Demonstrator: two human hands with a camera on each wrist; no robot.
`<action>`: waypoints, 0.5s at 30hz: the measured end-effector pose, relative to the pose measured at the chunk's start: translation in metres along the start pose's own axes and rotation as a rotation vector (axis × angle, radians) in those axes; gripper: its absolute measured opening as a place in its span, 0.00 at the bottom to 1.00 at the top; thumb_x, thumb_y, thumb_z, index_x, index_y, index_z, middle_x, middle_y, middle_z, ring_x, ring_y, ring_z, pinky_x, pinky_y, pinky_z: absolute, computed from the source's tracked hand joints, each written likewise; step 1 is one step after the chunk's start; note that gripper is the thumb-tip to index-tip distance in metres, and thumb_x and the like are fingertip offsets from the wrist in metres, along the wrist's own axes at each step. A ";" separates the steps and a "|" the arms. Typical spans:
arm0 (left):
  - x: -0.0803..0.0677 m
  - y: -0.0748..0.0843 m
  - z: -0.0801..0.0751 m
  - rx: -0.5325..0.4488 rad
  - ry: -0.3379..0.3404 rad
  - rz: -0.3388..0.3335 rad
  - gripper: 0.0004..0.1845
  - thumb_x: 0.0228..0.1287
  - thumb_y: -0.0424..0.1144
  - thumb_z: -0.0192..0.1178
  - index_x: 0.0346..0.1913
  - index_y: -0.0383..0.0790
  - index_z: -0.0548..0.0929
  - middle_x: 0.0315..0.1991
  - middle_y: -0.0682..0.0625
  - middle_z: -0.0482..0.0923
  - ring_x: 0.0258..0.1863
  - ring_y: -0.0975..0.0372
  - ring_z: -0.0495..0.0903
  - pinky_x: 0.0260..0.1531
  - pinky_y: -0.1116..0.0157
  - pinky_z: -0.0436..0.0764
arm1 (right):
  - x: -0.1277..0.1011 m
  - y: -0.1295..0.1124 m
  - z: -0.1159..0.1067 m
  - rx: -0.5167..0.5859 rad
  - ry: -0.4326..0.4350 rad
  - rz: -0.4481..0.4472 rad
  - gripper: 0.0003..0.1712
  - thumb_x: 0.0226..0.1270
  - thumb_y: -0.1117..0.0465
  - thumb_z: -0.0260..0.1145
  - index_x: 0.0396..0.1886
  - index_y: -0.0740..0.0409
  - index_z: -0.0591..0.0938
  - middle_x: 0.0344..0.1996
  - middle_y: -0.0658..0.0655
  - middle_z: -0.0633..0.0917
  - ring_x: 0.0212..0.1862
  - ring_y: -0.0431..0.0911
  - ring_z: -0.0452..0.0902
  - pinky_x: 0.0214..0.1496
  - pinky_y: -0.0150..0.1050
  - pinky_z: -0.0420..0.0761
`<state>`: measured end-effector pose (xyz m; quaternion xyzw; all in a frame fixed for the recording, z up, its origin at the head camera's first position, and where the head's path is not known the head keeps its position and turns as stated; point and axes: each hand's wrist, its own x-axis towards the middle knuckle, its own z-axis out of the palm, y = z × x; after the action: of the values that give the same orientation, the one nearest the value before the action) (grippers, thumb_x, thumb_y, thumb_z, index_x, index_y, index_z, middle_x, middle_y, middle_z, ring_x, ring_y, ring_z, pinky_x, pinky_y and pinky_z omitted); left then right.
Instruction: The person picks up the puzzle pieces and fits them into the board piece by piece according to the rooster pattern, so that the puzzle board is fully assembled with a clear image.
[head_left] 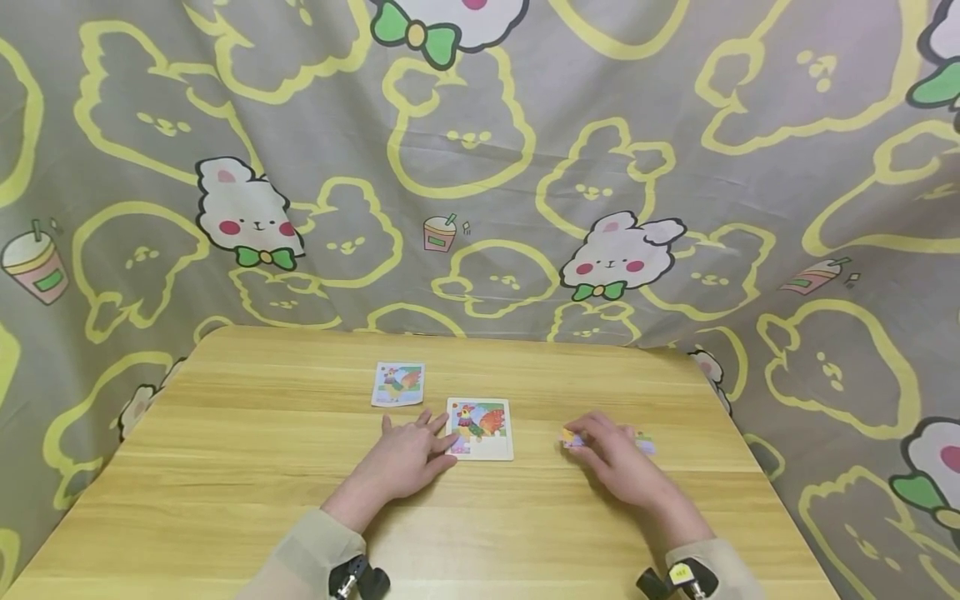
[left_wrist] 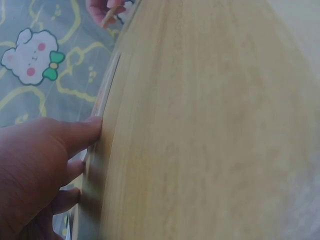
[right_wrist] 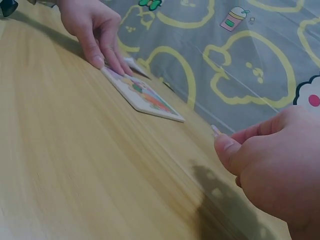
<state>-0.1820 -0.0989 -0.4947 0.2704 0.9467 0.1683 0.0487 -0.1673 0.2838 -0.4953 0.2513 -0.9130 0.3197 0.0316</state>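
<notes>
Wooden table (head_left: 247,467) in the head view: flat left hand (head_left: 408,458) steadies the puzzle board (head_left: 480,427); right of the board, the right hand (head_left: 611,454) pinches a puzzle piece (head_left: 572,438). Right wrist view shows the board (right_wrist: 145,97) pinned by straight fingers (right_wrist: 107,52). Likely mid-assembly; next, carry the piece to its gap.

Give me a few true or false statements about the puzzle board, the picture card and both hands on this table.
1. The left hand rests flat against the white-framed rooster puzzle board. True.
2. The right hand lies open and empty. False: it pinches a small colourful puzzle piece.
3. The small rooster picture card lies behind the board, apart from it. True.
4. The board stands upright. False: it lies flat on the light wooden table.
</notes>
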 end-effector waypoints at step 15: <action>-0.001 0.001 0.000 -0.014 0.003 -0.012 0.22 0.77 0.54 0.63 0.66 0.51 0.86 0.76 0.46 0.70 0.78 0.42 0.63 0.59 0.16 0.52 | 0.017 -0.020 0.008 -0.015 0.005 -0.017 0.19 0.80 0.57 0.66 0.64 0.60 0.83 0.52 0.45 0.81 0.46 0.37 0.75 0.50 0.46 0.58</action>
<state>-0.1810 -0.0984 -0.4943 0.2643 0.9471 0.1752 0.0504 -0.1715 0.2584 -0.4871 0.2581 -0.9131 0.3134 0.0383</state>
